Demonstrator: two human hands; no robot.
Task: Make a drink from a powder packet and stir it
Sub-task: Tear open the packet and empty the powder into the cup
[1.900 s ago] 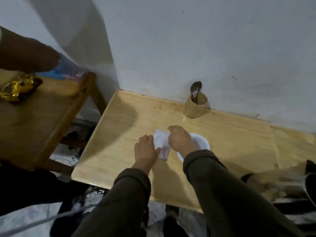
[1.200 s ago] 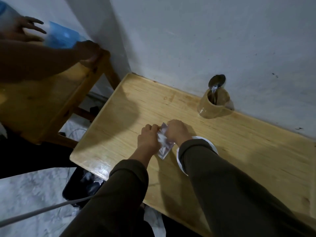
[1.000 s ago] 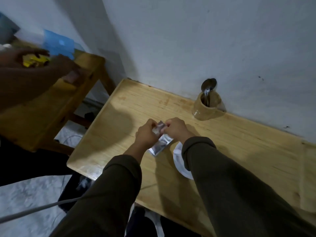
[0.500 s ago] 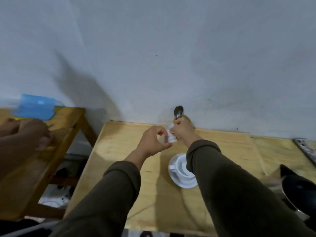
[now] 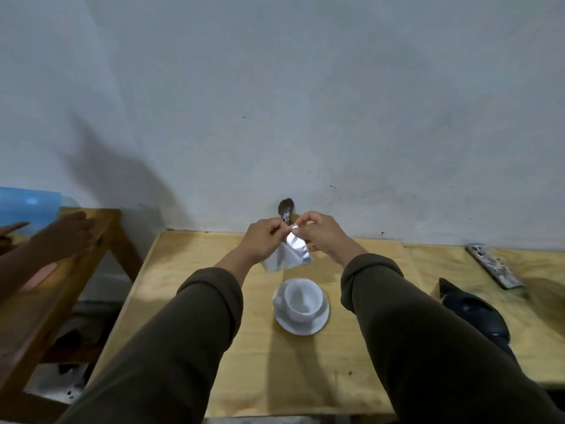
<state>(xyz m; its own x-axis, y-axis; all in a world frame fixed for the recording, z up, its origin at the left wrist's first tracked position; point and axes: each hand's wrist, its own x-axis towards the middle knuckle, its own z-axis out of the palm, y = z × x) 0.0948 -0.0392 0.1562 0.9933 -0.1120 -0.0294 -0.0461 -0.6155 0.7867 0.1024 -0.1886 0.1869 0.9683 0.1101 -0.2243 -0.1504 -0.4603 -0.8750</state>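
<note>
At the centre of the head view, just above the middle of the lower half, both hands have come up off the table and now hold the packet (image 5: 287, 254) in the air. A second ago it lay low against the wood beside the saucer; now it hangs above and slightly left of the cup (image 5: 302, 301). The left hand (image 5: 265, 240) is closed, thumb and forefinger pinching the packet's upper edge from the left. The right hand (image 5: 321, 237) is likewise closed in a pinch on the same top edge from the right, with its other fingers curled. The two pinches sit close together, which reads as a tear about to start. Whether the seal has already parted cannot be told.

Below the hands, the white cup stands on its saucer (image 5: 302, 327) on the wooden table (image 5: 195, 258), now fully uncovered where a sleeve had hidden much of it. The cup looks empty. Behind the hands, against the wall, the bowl of a spoon (image 5: 286, 207) pokes up; its holder is hidden by the fingers.

At the left edge of the frame, another person's hand (image 5: 68, 232) rests on a second wooden table (image 5: 36, 301).

For the task, this means pick-up is finished and opening is the step in hand; pouring and stirring remain.
</note>
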